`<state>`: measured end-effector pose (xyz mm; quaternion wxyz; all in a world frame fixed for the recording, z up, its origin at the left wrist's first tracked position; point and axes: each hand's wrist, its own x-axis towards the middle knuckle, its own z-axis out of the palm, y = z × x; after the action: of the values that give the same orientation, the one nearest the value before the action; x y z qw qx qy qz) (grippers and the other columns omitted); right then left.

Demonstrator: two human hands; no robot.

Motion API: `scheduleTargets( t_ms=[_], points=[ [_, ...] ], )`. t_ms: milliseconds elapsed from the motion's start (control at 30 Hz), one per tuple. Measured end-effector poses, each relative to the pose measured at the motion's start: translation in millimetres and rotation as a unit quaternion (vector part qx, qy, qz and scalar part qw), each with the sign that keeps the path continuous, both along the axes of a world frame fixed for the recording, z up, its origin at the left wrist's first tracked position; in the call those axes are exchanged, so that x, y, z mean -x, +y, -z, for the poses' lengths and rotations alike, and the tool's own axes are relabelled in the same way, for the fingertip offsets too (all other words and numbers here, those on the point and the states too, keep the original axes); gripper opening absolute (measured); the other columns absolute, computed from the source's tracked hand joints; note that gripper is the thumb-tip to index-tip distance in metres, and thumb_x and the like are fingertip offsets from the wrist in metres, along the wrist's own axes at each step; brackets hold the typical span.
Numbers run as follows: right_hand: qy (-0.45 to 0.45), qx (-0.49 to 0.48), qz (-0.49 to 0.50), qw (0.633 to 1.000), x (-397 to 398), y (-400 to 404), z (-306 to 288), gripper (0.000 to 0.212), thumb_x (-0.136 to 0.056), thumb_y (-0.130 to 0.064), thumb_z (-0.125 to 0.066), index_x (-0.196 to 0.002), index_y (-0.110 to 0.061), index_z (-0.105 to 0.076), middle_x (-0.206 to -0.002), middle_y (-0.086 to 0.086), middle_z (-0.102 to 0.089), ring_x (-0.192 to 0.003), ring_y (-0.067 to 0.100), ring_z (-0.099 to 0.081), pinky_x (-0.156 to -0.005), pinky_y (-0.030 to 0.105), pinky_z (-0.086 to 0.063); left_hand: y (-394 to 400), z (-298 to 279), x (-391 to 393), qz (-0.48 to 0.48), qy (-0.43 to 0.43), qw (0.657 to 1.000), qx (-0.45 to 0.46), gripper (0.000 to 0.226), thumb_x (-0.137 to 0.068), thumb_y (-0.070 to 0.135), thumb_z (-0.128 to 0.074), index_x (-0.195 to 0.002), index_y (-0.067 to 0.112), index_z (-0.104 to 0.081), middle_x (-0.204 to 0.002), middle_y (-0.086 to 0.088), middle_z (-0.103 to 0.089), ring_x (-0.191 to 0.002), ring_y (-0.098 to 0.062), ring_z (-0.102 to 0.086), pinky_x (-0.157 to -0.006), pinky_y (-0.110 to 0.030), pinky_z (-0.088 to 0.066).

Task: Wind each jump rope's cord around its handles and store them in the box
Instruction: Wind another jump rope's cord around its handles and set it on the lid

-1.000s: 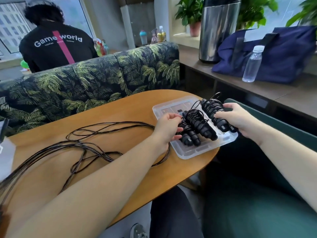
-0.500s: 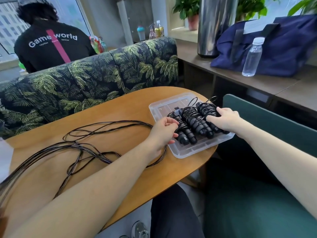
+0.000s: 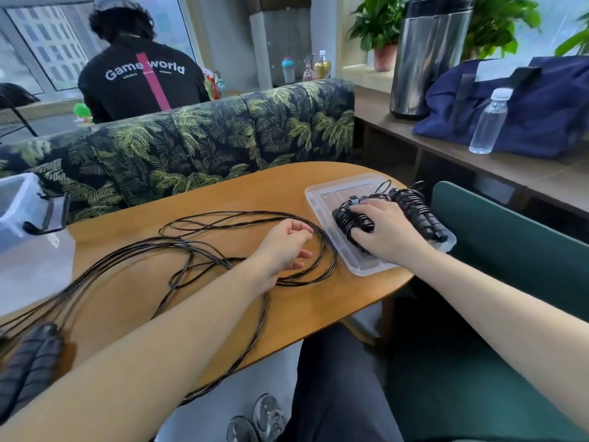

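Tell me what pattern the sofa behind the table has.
Green palm-leaf print on dark fabric; the sofa shows in the head view.

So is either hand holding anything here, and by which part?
Right hand grips a wound jump rope around its middle, in the box. Left hand holds nothing.

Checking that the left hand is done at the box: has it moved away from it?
Yes. The left hand has left the clear box and now hovers over the loose cords.
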<state>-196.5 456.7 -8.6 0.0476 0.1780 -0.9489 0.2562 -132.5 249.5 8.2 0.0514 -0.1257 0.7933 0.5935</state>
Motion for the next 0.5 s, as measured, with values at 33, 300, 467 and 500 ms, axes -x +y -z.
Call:
scheduleTargets(
  t_ms=[33,300,467,500],
  points=[
    [-0.013,0.010,-0.017,1.000,-4,-10,0,0.051,-0.095,-0.036,-0.058,-0.145,-0.023,-0.052,-0.151,0.002,-0.047,-0.142,0.026,-0.036,-0.118,0.042,-0.030,-10,1,-6,-0.002,0.000,1.000,0.005,0.017,-0.103,0.020,-0.052,-0.117,0.019,-0.061,-0.116,-0.002,-0.063,-0.090,-0.015,-0.067,-0.069,-0.028,-0.056],
    [-0.082,0.024,-0.143,0.986,-35,-114,12,0.046,-0.098,-0.032,-0.059,-0.143,-0.029,-0.050,-0.132,-0.008,-0.059,-0.118,0.010,-0.054,-0.097,0.025,-0.045,-110,23,-57,-0.079,0.031,0.994,0.075,0.011,-0.102,0.021,-0.054,-0.111,0.022,-0.059,-0.111,-0.002,-0.063,-0.093,-0.016,-0.066,-0.070,-0.027,-0.050],
    [-0.108,0.029,-0.205,0.972,-44,-170,25,0.038,-0.097,-0.032,-0.060,-0.135,-0.033,-0.055,-0.125,-0.011,-0.061,-0.113,0.007,-0.055,-0.090,0.019,-0.043,-171,43,-88,-0.130,0.059,0.980,0.136,0.007,-0.099,0.020,-0.057,-0.101,0.027,-0.059,-0.103,0.000,-0.065,-0.084,-0.016,-0.062,-0.067,-0.026,-0.048],
    [-0.110,0.028,-0.216,0.970,-46,-182,27,0.037,-0.098,-0.032,-0.060,-0.135,-0.032,-0.056,-0.125,-0.011,-0.060,-0.113,0.006,-0.054,-0.091,0.018,-0.041,-182,46,-94,-0.133,0.064,0.977,0.153,0.008,-0.099,0.020,-0.057,-0.100,0.027,-0.058,-0.101,0.001,-0.064,-0.081,-0.015,-0.061,-0.066,-0.027,-0.047]
  ],
)
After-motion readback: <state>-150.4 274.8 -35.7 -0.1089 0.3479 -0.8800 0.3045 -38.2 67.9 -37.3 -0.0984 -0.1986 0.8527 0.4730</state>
